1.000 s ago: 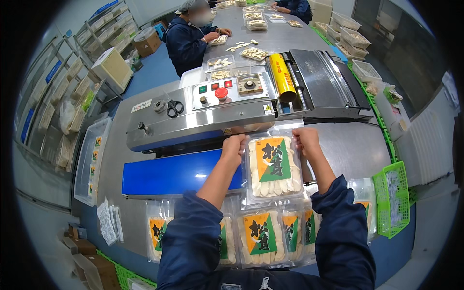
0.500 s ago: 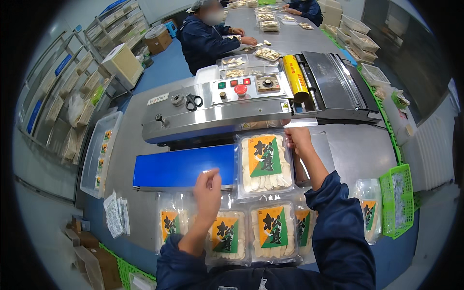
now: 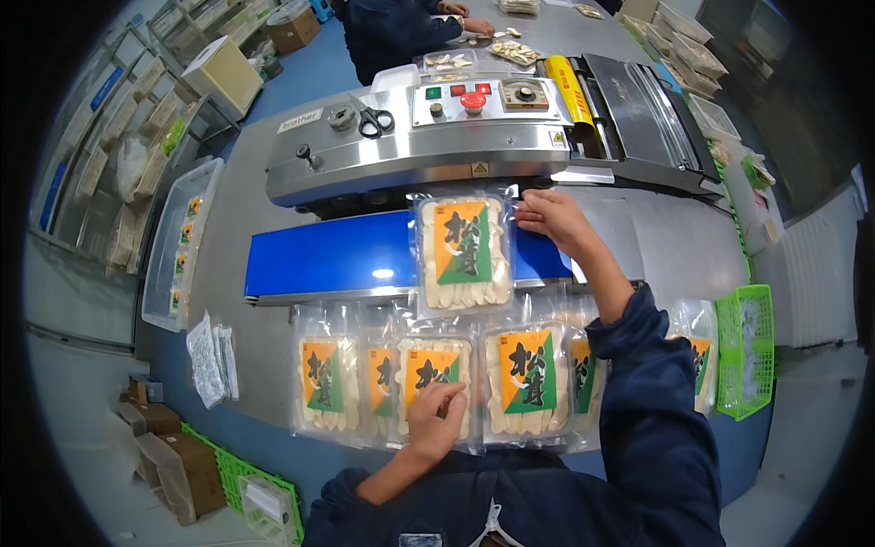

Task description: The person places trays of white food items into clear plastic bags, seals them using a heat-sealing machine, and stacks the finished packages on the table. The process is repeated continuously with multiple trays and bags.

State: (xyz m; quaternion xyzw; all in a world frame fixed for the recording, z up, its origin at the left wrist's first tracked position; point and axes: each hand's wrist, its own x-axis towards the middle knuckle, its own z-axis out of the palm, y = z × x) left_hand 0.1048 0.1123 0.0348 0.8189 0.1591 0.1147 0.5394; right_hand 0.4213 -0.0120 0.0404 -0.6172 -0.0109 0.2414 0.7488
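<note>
A clear plastic bag [image 3: 460, 255] packed with pale slices that look like mushroom, with an orange and green label, stands out over the blue conveyor belt [image 3: 333, 251] of a band sealer [image 3: 410, 150]. At its upper right edge, the fingertips of my right hand [image 3: 556, 221] are closed in a pinch. My left hand [image 3: 436, 422] is lower down, its fingers curled and no object visible in them. It covers part of another such bag [image 3: 415, 365]. Beside that lie more filled bags, among them one at the left [image 3: 324, 387] and one at the right [image 3: 529, 383].
Scissors [image 3: 374, 122] rest on the sealer. A yellow roll [image 3: 570, 91] is at its right. A clear bin of labels [image 3: 178, 246] and flat packets [image 3: 211, 360] are on the left, a green basket [image 3: 745, 351] on the right. Across the table, a co-worker [image 3: 392, 36] handles slices.
My right hand and the bag at it have shifted left, over the belt. My left hand has dropped down and right, in front of the near bags. The head view has tilted down.
</note>
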